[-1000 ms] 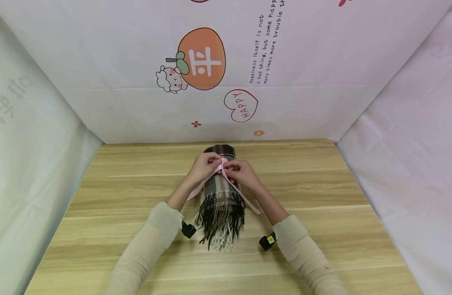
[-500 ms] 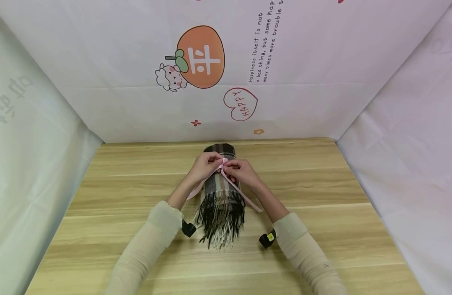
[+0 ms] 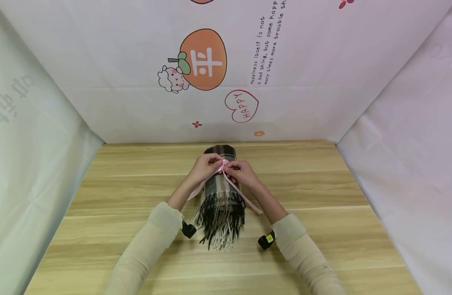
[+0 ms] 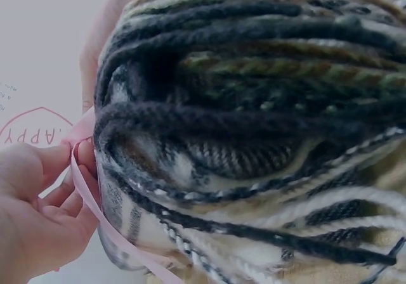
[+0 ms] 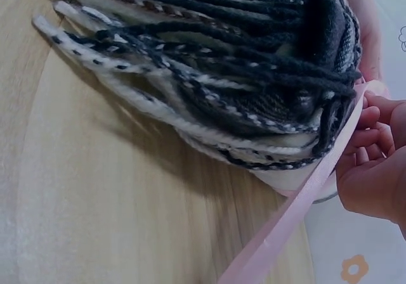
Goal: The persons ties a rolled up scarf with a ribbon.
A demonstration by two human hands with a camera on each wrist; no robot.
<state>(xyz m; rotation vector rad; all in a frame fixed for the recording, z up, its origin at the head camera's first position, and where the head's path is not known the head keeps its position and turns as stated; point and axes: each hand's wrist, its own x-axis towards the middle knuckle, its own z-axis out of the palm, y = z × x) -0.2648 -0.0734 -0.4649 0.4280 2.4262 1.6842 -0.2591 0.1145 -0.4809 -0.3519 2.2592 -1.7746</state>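
Note:
A rolled plaid scarf [image 3: 216,186] in black, grey and beige lies lengthwise on the table, its fringe [image 3: 222,223] spread toward the person. Around its upper part runs a pink ribbon [image 3: 243,196], one tail trailing to each side. My left hand [image 3: 205,167] pinches the ribbon on top of the roll between thumb and fingers. Opposite it, my right hand [image 3: 243,173] pinches the ribbon too, fingertips meeting the left ones. In the left wrist view a pink tail [image 4: 104,224] hangs past the left hand [image 4: 38,208]. The ribbon's crossing is mostly hidden by the fingers.
The wooden table [image 3: 119,237] extends on both sides of the scarf. Behind it stands a white printed cloth wall [image 3: 303,82], with plain white cloth at left and right. Small black cameras [image 3: 189,229] are strapped at both wrists.
Both hands stay at the same spot on the ribbon, with only slight finger movement. The pink loop between them shows slightly more. The head view shifts a little.

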